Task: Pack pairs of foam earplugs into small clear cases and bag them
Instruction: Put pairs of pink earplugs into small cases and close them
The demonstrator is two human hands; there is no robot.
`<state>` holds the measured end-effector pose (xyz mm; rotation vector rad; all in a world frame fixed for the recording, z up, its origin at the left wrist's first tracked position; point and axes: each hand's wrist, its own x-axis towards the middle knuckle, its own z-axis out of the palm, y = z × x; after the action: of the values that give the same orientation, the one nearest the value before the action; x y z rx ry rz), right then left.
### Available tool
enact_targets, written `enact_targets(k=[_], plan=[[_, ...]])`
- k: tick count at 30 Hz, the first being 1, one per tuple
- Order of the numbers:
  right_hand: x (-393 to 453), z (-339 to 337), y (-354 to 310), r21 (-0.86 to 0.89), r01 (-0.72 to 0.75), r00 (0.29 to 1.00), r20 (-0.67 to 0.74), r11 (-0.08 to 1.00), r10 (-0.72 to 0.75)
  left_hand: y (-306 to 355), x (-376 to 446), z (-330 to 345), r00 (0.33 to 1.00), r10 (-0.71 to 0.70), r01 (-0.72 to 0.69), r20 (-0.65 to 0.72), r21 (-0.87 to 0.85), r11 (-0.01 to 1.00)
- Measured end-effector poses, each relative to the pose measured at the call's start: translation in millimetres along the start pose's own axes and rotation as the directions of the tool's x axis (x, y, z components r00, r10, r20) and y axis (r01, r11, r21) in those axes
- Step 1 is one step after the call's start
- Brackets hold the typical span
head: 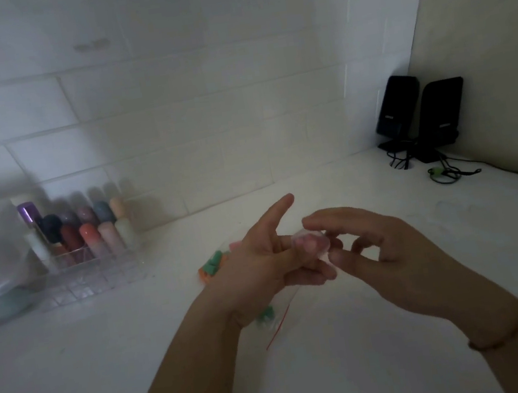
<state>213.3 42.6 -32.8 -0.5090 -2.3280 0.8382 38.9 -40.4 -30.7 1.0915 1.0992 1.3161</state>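
Both hands meet over the white counter. The left hand pinches a small clear case with something pink blurred inside, forefinger pointing free. The right hand touches the case with curled fingertips; whether its grip has closed, I cannot tell. Beneath lies a clear bag with a red strip, green and orange earplugs beside it. A clear organizer holds coloured tubes. The speakers' labels are unreadable.

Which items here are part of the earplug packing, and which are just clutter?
Job: small clear case held between left hand and right hand; loose earplugs; clear bag.
Clutter: organizer of coloured tubes; black speakers; cables.
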Motion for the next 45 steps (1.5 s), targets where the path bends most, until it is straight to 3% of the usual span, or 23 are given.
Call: enact_targets(k=[5, 9, 14, 21, 26, 29, 32, 36, 39, 42, 45], plan=[[14.2, -11.9, -6.9, -0.116, 0.005, 0.999, 0.032, 0.993, -0.002, 2.6, -0.7, 3.3, 0.998, -0.037, 0.043, -0.041, 0.143, 0.989], [39.8, -20.1, 21.9, -0.302, -0.091, 0.995, -0.057, 0.949, 0.077, 1.7, 7.0, 3.1, 0.951, 0.029, 0.075, -0.307, 0.319, 0.945], [76.7, -8.2, 69.7, -0.559, -0.243, 0.965, -0.052, 0.793, 0.258, 0.6, 12.6, -4.6, 0.859, 0.125, -0.017, -0.496, 0.218, 0.976], [88.4, -0.5, 83.0, -0.613, -0.248, 0.929, 0.07, 0.75, 0.364, -5.6, 18.3, -4.0, 0.868, 0.093, -0.013, -0.487, 0.165, 0.986], [62.6, -17.6, 60.4, -0.584, -0.163, 0.983, -0.029, 0.795, 0.18, -4.5, 16.9, -4.5, 0.875, 0.091, -0.033, -0.476, 0.13, 0.991], [25.0, -26.2, 36.2, -0.724, 0.065, 0.989, 0.139, 0.686, 0.054, -2.9, 16.0, -4.1, 0.874, 0.109, -0.048, -0.474, 0.14, 0.989], [-1.9, -26.5, 29.6, -0.808, 0.188, 0.951, 0.293, 0.558, 0.103, -0.9, 14.5, -0.7, 0.88, 0.095, -0.038, -0.465, 0.13, 0.991], [-8.6, -25.2, 35.0, -0.744, 0.156, 0.955, 0.281, 0.65, 0.092, 1.1, 9.3, 0.7, 0.894, 0.098, -0.042, -0.438, 0.137, 0.99], [-9.7, -26.9, 29.3, -0.677, 0.099, 0.991, 0.133, 0.729, -0.011, 3.7, 4.3, 2.2, 0.922, 0.081, -0.02, -0.379, 0.163, 0.986], [-13.3, -25.3, 5.9, -0.318, 0.007, 0.995, -0.096, 0.948, -0.04, 4.8, 0.5, 7.1, 0.981, -0.014, 0.043, -0.194, 0.149, 0.988], [-19.7, -12.5, -14.8, -0.021, 0.121, 0.983, -0.14, 0.992, -0.122, 3.3, -2.3, 11.2, 0.993, -0.066, 0.063, 0.099, 0.031, 0.998]])
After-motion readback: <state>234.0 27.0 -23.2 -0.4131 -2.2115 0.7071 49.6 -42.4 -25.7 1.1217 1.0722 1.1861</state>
